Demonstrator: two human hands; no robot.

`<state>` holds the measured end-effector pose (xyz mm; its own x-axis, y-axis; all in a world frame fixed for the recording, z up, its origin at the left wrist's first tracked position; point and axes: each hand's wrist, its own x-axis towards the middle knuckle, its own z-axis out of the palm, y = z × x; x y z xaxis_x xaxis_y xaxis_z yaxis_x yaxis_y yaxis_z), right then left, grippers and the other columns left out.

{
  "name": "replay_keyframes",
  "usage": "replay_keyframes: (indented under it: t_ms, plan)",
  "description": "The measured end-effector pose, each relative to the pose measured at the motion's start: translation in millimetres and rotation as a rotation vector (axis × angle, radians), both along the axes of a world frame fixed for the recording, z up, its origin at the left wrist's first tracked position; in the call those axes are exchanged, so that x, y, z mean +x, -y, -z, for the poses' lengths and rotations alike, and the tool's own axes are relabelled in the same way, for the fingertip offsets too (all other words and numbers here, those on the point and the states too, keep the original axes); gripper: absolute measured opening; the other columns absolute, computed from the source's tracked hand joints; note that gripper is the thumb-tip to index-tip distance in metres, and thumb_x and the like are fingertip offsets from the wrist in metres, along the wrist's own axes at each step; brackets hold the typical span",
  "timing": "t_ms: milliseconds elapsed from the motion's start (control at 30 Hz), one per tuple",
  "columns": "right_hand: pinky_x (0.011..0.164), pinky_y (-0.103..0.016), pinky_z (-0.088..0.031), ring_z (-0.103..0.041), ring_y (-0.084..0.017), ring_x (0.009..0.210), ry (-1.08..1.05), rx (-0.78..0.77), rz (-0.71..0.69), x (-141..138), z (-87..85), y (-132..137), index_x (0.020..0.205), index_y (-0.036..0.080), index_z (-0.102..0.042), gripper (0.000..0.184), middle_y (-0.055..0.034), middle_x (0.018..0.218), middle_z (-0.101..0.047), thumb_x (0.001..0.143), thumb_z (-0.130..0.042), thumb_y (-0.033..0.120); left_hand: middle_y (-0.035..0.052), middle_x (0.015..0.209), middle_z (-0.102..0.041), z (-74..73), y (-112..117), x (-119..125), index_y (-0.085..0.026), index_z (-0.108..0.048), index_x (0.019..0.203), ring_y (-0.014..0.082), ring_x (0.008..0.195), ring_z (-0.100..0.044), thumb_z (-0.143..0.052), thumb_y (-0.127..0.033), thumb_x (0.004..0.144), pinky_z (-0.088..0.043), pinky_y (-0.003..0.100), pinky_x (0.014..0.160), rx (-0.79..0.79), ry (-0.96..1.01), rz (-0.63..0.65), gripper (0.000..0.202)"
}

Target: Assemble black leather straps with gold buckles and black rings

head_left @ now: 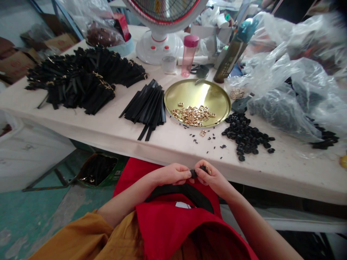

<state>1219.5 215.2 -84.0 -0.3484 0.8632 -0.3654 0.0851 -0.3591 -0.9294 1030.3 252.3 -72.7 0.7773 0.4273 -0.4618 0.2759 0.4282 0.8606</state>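
Over my lap, in front of the table edge, my two hands meet at a black strap (pixel 193 174). My left hand (pixel 177 174) pinches one side of it between thumb and fingers. On the other side my right hand (pixel 208 174) closes round the strap, and a gold buckle (pixel 208 169) shows at its fingers. Most of the strap is hidden by the hands. Beyond them on the table lies a round gold tray (pixel 211 94) with a heap of gold buckles (pixel 193 116). Left of the tray is a fanned stack of flat black straps (pixel 148 104).
Small black loops (pixel 245 135) are heaped right of the tray, beside clear plastic bags (pixel 287 97). Finished-looking buckled straps (pixel 73 77) pile up at the left. A fan (pixel 159 47), a pink bottle (pixel 189 56) and a dark bottle (pixel 230 57) stand behind.
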Motion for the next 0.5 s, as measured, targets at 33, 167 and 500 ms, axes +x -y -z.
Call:
replay_keyframes:
  t_ms: [33,167,500]
  plan:
    - [0.045,-0.020,-0.025,-0.033,-0.006,0.046,-0.023,-0.009,0.013,0.2,0.4,0.2,0.089,0.020,-0.044,0.023,0.0089,0.052,-0.039,0.082,-0.049,0.041,-0.0071,0.047,-0.034,-2.3,-1.8,0.4,-0.010,-0.057,0.082,0.0048,0.041,-0.026,-0.046,-0.057,0.077,-0.016,0.020,0.041,-0.019,-0.006,-0.002,0.049]
    - [0.047,-0.020,-0.028,-0.038,-0.006,0.047,-0.030,0.002,0.051,-1.6,-1.1,-2.9,0.094,0.019,-0.045,0.030,0.0077,0.053,-0.043,0.079,-0.052,0.043,-0.0088,0.043,-0.028,-9.1,-9.9,4.3,-0.012,-0.053,0.070,0.0046,0.039,-0.021,-0.048,-0.059,0.073,-0.013,0.020,0.040,-0.054,-0.038,-0.001,0.047]
    - [0.045,-0.021,-0.032,-0.039,-0.007,0.044,0.066,0.190,0.392,-3.8,-2.1,-39.1,0.071,0.018,-0.049,0.037,0.0074,0.049,-0.040,0.071,-0.055,0.055,-0.0040,0.058,-0.051,-43.1,-46.8,26.7,-0.015,-0.056,0.078,0.0079,0.048,-0.042,-0.053,-0.035,0.077,-0.031,0.020,0.045,0.185,-0.272,-0.004,0.021]
